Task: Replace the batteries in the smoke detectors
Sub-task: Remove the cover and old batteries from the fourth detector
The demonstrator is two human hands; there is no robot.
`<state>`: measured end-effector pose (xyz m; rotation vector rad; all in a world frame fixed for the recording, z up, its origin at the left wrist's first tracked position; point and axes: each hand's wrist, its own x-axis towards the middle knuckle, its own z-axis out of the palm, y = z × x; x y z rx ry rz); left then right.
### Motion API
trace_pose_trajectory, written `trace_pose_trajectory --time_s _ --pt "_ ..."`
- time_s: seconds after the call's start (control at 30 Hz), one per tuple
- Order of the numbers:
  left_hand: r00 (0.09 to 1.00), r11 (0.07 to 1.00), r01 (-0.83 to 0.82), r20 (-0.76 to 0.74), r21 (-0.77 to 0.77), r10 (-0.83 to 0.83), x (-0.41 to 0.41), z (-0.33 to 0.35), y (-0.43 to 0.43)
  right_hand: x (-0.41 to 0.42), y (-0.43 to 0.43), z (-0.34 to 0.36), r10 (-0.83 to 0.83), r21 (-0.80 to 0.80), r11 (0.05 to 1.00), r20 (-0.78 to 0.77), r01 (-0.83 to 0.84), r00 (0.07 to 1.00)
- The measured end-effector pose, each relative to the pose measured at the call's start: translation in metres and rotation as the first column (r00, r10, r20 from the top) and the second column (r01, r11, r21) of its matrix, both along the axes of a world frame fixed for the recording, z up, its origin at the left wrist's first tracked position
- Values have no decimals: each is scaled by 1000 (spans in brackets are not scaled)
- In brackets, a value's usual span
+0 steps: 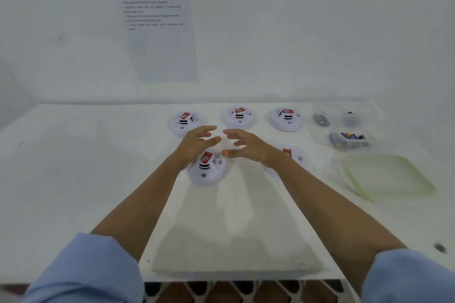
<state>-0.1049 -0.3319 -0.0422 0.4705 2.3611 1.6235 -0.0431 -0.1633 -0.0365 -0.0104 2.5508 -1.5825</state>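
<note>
Several white round smoke detectors with red labels lie on the white table. Three sit in a back row: left detector [186, 121], middle detector [238, 117], right detector [285, 118]. Two lie nearer: one front left detector [206, 170] and one front right detector [293, 155], partly hidden by my right wrist. My left hand [197, 142] hovers open just above and behind the front left detector. My right hand [246, 146] hovers open beside it, fingers spread, holding nothing. A clear container with batteries [349, 139] stands at the right.
A second clear container [330, 118] with dark items stands behind the battery box. A green-rimmed lid [426, 184] lies at the right front. A printed sheet [160, 29] hangs on the back wall. The table's near edge [241, 275] runs below my forearms.
</note>
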Motion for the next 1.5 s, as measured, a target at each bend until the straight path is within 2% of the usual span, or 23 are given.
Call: trace_pose_trajectory --time_s 0.13,0.27,0.37,0.5,0.77,0.9,1.17,1.43,1.5 --pt "1000 1000 -16 25 -24 16 16 -4 -29 16 -20 -12 4 2 1000 58 -4 998" --pt "988 980 129 108 -155 -113 24 -13 -52 19 -34 -24 12 54 998 72 -16 997" --pt "983 952 183 74 -246 -170 27 -21 -56 15 -40 -29 -17 161 987 10 15 1000" --pt "988 960 152 38 -234 -147 24 -27 -55 13 -44 -33 -48 201 978 -79 63 996" --pt "984 975 181 16 -126 -180 18 -10 -40 10 -28 -13 -72 184 979 -112 92 991" --pt "978 974 201 -33 -101 -205 13 11 -10 14 0 10 -107 100 988 -126 120 986" --pt "955 961 272 -112 -43 -276 14 44 88 28 94 43 -197 39 978 -162 206 967" --pt "935 949 314 -176 9 -308 32 51 216 46 221 56 -188 52 979 -166 199 968" --pt "942 952 304 -153 15 -298 34 48 243 48 250 57 -169 33 984 -158 176 973"
